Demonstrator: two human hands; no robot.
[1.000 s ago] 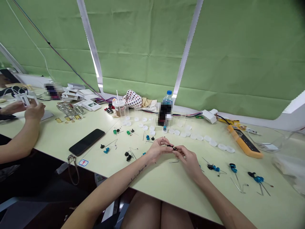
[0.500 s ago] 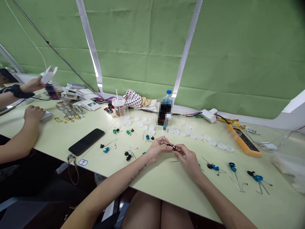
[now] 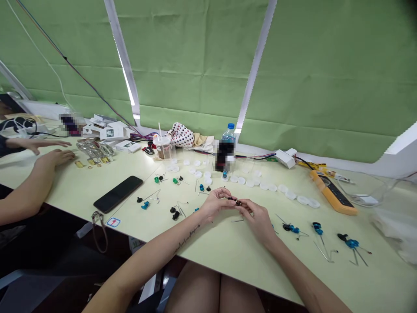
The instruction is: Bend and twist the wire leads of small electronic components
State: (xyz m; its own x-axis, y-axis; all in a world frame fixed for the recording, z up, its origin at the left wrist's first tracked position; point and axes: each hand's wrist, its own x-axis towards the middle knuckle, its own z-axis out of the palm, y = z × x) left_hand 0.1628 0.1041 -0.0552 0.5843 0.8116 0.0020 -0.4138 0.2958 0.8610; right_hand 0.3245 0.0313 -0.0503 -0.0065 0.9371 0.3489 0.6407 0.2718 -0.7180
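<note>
Both of my hands meet over the table's middle on a small black part [image 3: 238,202]. My left hand [image 3: 215,204] pinches it from the left, and my right hand [image 3: 256,214] grips its right side with thumb and fingertips. Fingers hide most of the part, so its exact kind does not show. Below them on the table lies a short metal hex key [image 3: 237,220]. Left of my left hand sit a blue part [image 3: 202,187] and black pieces [image 3: 175,213] with thin metal rods. Blue-and-black sets with bent rods [image 3: 294,229] lie right of my right hand.
A phone [image 3: 118,194] lies at left, near a co-worker's hands [image 3: 56,157] and bagged brass-coloured pieces [image 3: 96,152]. White boxes [image 3: 114,131], a drink cup [image 3: 163,148] and a bottle [image 3: 230,132] stand behind. Clear round caps [image 3: 273,188] form a row before an orange multimeter [image 3: 334,192].
The co-worker's raised hand has come down and no longer holds the white box; another box now rests on the pile. My hands have barely moved.
</note>
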